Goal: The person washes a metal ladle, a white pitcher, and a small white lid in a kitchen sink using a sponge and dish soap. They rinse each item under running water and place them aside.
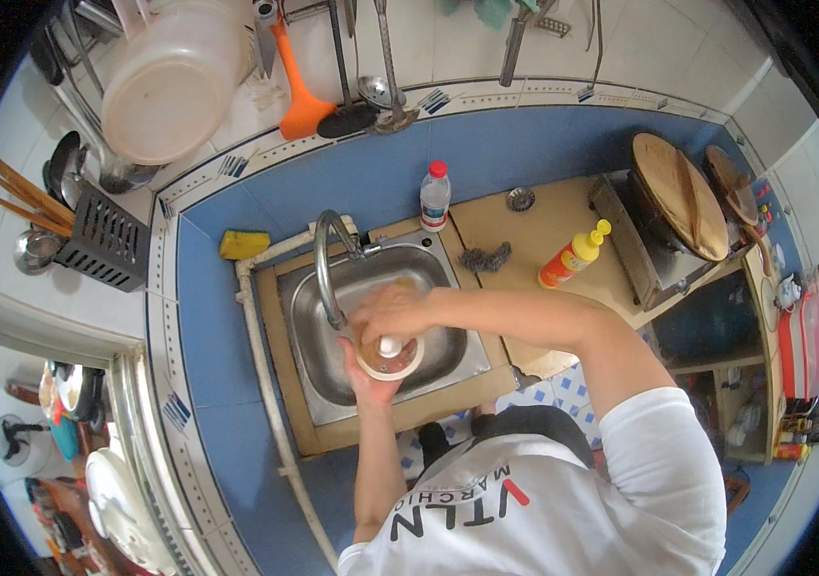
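My left hand [372, 381] holds a small round bowl [396, 374] with a pale rim over the stainless steel sink [453, 345]. A white rounded thing [389, 347] and something reddish show inside the bowl. My right hand [395, 309] reaches in from the right, blurred, its fingers at the bowl's far side; whether they grip anything cannot be told. Just left of the hands, the curved metal faucet [324, 273] hangs over the sink. Something yellowish-brown shows partly behind my right hand.
Behind the sink stands a red-capped plastic bottle [435, 198]. A grey scouring pad [485, 257], a drain strainer [520, 199] and a yellow-capped squeeze bottle [571, 255] are on the counter. A yellow-green sponge [244, 245] lies at the left; a wood-lidded pot [679, 198] sits at the right.
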`<state>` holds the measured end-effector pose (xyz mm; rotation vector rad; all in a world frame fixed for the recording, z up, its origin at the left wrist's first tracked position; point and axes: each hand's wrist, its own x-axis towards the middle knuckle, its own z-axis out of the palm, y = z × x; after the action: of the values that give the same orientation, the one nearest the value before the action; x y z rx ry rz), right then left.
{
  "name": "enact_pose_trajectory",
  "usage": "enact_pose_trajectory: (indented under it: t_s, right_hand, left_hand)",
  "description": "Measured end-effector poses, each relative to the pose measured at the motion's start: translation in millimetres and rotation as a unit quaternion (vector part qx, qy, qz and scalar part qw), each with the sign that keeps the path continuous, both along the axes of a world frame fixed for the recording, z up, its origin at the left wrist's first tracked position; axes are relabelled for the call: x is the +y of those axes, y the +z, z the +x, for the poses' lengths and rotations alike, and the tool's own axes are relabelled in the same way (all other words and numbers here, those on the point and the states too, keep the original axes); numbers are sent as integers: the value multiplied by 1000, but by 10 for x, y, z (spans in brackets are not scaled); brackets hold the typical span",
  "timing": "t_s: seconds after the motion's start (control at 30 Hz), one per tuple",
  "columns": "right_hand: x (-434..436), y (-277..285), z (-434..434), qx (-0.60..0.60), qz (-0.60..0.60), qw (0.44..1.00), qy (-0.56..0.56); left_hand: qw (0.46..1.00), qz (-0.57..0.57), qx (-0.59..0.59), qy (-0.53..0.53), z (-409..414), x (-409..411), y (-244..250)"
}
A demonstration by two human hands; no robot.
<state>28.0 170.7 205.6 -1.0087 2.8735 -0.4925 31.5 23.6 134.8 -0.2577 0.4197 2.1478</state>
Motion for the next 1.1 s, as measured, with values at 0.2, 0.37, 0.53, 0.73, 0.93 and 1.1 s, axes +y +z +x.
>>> enact_pose_trajectory:
  t_s: [0.2, 0.37, 0.53, 0.73, 0.93, 1.1]
  right_hand:
    - [-215, -292, 457, -136, -3, 922, -361]
    - [-668, -196, 731, -206, -134, 888, -390]
    - [-692, -77, 385, -125, -148, 895, -401]
    - [-667, 42, 332, -191, -63, 935, -291]
    - [-156, -401, 327, -222, 47, 907, -354]
    - [290, -396, -465, -47, 32, 890, -453]
  left_hand:
    - [994, -62, 39, 85, -13, -2, -49]
    - [972, -173, 130, 87, -190, -9, -189]
    - [982, -108, 103, 113, -110, 21, -110]
    - [974, -129, 88, 167, -163, -148, -191]
    - [977, -69, 41, 199, -260, -356, -42]
    - [970, -155, 150, 107, -193, -346, -286]
